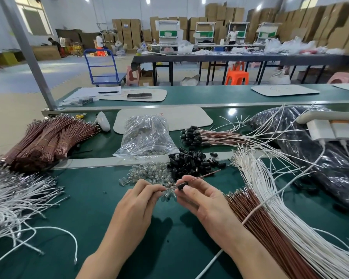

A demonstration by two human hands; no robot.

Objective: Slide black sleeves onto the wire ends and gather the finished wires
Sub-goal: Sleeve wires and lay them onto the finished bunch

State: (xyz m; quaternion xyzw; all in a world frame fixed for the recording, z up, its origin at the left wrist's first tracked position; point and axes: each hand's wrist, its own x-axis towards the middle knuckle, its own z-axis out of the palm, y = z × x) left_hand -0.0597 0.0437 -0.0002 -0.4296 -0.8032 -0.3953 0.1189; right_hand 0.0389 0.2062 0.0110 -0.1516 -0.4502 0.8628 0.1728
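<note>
My left hand [138, 200] pinches the near end of a thin brown wire [201, 177]. A black sleeve [182, 186] sits on that wire, and my right hand [201, 200] pinches it between thumb and fingers. The wire's far end sticks up to the right. Just beyond my hands lies a pile of loose black sleeves [191, 163] next to a heap of small clear bulbs [147, 175]. Wires with sleeves fitted [208, 136] lie gathered farther back. Loose brown wires [256, 216] and white wires [274, 198] fan out at my right.
Bundled brown wires [46, 140] lie at the far left, tangled white wires [14, 200] at the near left. A clear bag of bulbs [146, 135] stands behind the piles. A black plastic bag [318, 158] and white chargers [330, 130] fill the right. The green bench [113, 214] carries all of it.
</note>
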